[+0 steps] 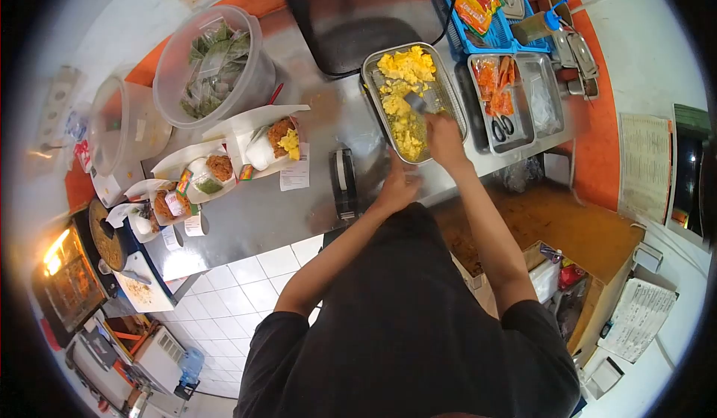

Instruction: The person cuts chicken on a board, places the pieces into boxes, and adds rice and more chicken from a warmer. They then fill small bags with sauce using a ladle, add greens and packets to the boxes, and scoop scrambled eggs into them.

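Note:
Scrambled egg point(407, 67) lies in a metal tray point(450, 93) near the back edge of the steel counter. My right hand point(442, 138) is closed round the handle of a utensil point(415, 103), whose flat grey end is among the egg. At the tray's near left corner is my left hand point(401, 183), touching or very close to the rim; its fingers are partly hidden and small in view. To the left, an open box point(258, 149) holds rice, fried chicken point(280, 134) and some egg.
More food boxes point(209, 175) stand to the left, below a large plastic tub point(205, 67) of wrapped green bundles. A black dispenser point(344, 183) lies before me. Right of the egg are trays with orange food and scissors point(502, 128), and a blue basket point(478, 41).

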A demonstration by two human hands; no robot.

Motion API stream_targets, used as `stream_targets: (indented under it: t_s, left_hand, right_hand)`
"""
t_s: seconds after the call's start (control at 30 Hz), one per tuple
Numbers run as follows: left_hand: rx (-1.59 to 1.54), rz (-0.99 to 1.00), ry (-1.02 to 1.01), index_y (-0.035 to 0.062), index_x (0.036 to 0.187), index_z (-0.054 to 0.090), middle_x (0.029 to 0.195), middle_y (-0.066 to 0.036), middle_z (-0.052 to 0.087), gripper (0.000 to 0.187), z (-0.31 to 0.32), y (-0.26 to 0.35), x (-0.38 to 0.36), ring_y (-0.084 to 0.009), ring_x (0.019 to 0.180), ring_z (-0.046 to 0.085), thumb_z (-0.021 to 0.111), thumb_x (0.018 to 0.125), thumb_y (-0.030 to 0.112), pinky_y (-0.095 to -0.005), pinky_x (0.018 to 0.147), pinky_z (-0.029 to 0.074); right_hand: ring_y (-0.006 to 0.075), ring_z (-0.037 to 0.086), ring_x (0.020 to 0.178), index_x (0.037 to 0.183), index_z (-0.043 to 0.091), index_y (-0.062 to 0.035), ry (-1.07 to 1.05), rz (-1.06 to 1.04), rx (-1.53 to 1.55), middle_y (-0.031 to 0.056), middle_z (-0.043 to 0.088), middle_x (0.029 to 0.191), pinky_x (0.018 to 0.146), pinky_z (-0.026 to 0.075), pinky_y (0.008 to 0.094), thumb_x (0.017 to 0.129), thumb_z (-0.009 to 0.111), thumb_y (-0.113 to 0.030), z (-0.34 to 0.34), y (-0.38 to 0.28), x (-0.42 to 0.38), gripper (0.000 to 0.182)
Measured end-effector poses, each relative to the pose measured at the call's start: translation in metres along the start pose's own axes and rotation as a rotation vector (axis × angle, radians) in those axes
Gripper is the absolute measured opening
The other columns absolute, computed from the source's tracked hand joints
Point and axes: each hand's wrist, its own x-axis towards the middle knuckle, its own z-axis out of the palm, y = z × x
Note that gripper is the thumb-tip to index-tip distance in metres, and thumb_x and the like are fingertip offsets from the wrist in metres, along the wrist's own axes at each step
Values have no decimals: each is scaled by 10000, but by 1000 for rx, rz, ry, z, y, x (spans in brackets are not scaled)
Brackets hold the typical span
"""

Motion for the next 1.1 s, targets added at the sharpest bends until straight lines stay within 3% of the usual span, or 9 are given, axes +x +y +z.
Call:
stream_targets:
  t_s: [0.1,0.2,0.4,0.47,0.57,0.63,0.77,0.9,1.1]
  left_hand:
    - [-69,33,83,-30,1460,-295,1183,-232,591,1059,6,-3,6,-258,1047,647,621,941,91,-349,861,544]
    - [-302,18,111,-17,1469,-287,1181,-226,589,1044,8,-5,11,-245,1064,639,601,920,-13,-337,908,526]
    - [-459,74,186,-24,1506,-207,1185,-178,584,984,18,-23,21,-213,1079,618,574,908,-19,-305,916,510]
    - [-491,45,176,60,1543,-173,1187,-209,582,977,18,-20,20,-252,1151,612,557,909,-80,-338,975,490]
    - [-495,10,182,59,1545,-165,1186,-203,584,966,17,-16,18,-254,1159,609,549,909,-84,-344,989,486]
    - [-488,20,170,55,1544,-164,1180,-199,587,967,15,-20,20,-248,1159,607,554,910,-78,-338,986,485]
    - [-433,27,138,49,1545,-162,1176,-189,590,964,12,-7,10,-224,1132,606,554,910,-65,-320,969,484]
    - [-377,57,156,51,1552,-139,1150,-172,593,952,12,-15,13,-209,1089,608,552,907,-62,-306,956,486]
    - [-279,7,160,39,1561,-91,1098,-148,590,932,8,-7,9,-194,1051,614,552,896,-77,-295,931,498]
  right_hand:
    - [423,627,950,1038,635,88,-24,-152,-130,289,598,996,791,544,468,854,501,15,36,0,22,239]
    - [404,628,1000,1047,614,113,-140,-81,-385,272,586,1065,817,560,432,871,497,-20,64,-1,12,250]
    - [411,620,1040,1035,650,51,-317,-139,-376,273,579,1076,899,529,450,865,512,-64,20,22,-3,248]
    - [407,618,1030,1073,647,29,-314,-157,-376,261,572,1078,890,527,461,859,494,-23,10,41,-15,268]
    - [434,611,1040,1047,651,23,-344,-139,-339,279,560,1106,892,519,483,867,487,-24,-7,46,-35,248]
    - [448,603,1049,1057,637,30,-322,70,-213,284,542,1131,898,514,494,849,496,10,-15,38,-49,252]
    - [475,588,961,1011,630,36,-75,5,-46,298,548,1047,843,487,518,855,490,-15,25,41,-65,215]
    - [472,573,990,1042,607,50,-29,79,-42,286,559,1058,846,488,516,810,562,9,46,11,-56,240]
    - [436,618,956,1048,624,41,-203,-99,-161,252,548,1087,843,511,489,805,569,18,33,3,-41,250]
